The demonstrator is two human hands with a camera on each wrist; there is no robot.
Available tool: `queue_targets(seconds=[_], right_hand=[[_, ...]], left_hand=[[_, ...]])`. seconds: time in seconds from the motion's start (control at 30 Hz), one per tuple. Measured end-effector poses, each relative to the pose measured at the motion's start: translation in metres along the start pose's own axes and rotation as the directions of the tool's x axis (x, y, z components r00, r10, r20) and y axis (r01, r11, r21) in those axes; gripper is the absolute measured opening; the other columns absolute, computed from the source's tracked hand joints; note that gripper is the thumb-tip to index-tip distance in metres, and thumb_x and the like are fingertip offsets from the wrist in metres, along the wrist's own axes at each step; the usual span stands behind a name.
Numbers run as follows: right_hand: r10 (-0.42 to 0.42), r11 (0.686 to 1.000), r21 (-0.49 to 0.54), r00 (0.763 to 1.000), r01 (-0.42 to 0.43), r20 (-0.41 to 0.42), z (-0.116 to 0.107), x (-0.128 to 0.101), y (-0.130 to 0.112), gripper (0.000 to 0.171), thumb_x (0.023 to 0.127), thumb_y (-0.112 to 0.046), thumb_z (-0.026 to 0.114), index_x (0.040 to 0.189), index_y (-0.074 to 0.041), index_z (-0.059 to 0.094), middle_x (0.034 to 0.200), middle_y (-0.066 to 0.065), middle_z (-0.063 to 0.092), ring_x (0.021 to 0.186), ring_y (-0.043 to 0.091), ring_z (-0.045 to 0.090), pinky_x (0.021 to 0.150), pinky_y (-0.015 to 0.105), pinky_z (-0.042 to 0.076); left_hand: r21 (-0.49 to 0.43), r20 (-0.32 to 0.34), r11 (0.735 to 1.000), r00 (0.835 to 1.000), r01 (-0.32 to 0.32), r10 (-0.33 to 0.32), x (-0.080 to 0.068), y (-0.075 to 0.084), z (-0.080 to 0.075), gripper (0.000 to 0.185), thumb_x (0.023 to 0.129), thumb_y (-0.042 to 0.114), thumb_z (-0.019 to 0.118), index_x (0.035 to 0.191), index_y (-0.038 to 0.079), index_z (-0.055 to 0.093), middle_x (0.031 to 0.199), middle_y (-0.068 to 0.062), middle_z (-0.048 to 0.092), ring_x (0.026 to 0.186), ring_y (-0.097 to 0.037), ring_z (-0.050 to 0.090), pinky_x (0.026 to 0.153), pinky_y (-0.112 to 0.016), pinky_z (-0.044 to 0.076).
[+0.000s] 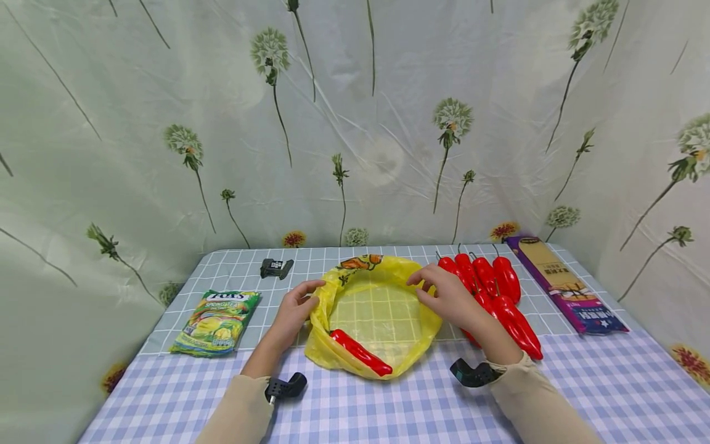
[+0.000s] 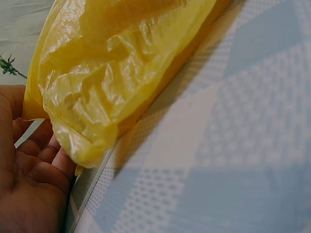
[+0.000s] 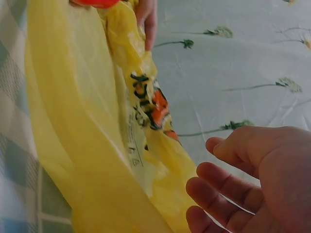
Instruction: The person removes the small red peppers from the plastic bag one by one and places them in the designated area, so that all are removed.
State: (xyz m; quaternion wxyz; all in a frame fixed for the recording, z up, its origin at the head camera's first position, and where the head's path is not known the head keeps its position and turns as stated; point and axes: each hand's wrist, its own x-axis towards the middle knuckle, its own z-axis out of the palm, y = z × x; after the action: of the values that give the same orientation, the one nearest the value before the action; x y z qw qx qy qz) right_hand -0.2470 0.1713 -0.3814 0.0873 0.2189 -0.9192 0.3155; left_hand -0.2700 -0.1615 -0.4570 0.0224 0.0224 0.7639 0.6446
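Note:
A yellow plastic bag (image 1: 377, 314) lies on the table with its mouth spread wide and its rim rolled outward. Inside, near the front rim, is one glossy red chili pepper (image 1: 360, 353). At the bag's left rim, my left hand (image 1: 293, 312) pinches the plastic between thumb and fingers; its fingertips are partly hidden by the bag (image 2: 97, 77). My right hand (image 1: 446, 295) hovers by the right rim, its fingers loosely bent and apart. In the right wrist view nothing is between the right hand's fingers (image 3: 223, 182).
Several red peppers (image 1: 513, 320) lie right of the bag, partly behind my right forearm. Beyond them is a long purple and tan package (image 1: 566, 283). A green candy bag (image 1: 217, 324) lies at left, and a small black object (image 1: 276, 268) sits toward the back.

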Motion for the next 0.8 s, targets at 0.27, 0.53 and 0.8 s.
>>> queue_targets(seconds=[0.27, 0.53, 0.8], right_hand=[[-0.061, 0.998, 0.039, 0.997, 0.059, 0.044, 0.016, 0.001, -0.007, 0.019, 0.088, -0.004, 0.065, 0.104, -0.013, 0.070, 0.105, 0.008, 0.067, 0.088, 0.017, 0.061, 0.071, 0.020, 0.054], [-0.086, 0.993, 0.085, 0.990, 0.077, 0.108, 0.026, -0.002, -0.016, 0.021, 0.090, -0.005, 0.064, 0.109, -0.011, 0.069, 0.109, 0.011, 0.065, 0.090, 0.015, 0.060, 0.073, 0.022, 0.054], [-0.142, 0.986, 0.109, 0.976, 0.125, 0.163, 0.034, -0.004, -0.025, 0.025, 0.091, -0.009, 0.064, 0.116, -0.012, 0.067, 0.117, 0.010, 0.065, 0.097, 0.023, 0.062, 0.080, 0.037, 0.058]], left_hand=[[0.006, -0.003, 1.000, 1.000, -0.001, 0.001, 0.001, -0.002, 0.000, 0.042, 0.095, 0.007, 0.051, 0.135, 0.014, 0.059, 0.137, -0.011, 0.055, 0.113, -0.023, 0.059, 0.087, -0.022, 0.056], [-0.012, 0.005, 1.000, 1.000, 0.006, -0.006, 0.001, 0.000, 0.001, 0.042, 0.095, 0.007, 0.052, 0.135, 0.014, 0.059, 0.138, -0.010, 0.055, 0.110, -0.020, 0.059, 0.085, -0.022, 0.056], [-0.010, 0.004, 1.000, 1.000, 0.006, -0.005, 0.001, 0.001, 0.001, 0.042, 0.095, 0.007, 0.052, 0.136, 0.013, 0.059, 0.138, -0.011, 0.055, 0.111, -0.020, 0.059, 0.085, -0.021, 0.055]])
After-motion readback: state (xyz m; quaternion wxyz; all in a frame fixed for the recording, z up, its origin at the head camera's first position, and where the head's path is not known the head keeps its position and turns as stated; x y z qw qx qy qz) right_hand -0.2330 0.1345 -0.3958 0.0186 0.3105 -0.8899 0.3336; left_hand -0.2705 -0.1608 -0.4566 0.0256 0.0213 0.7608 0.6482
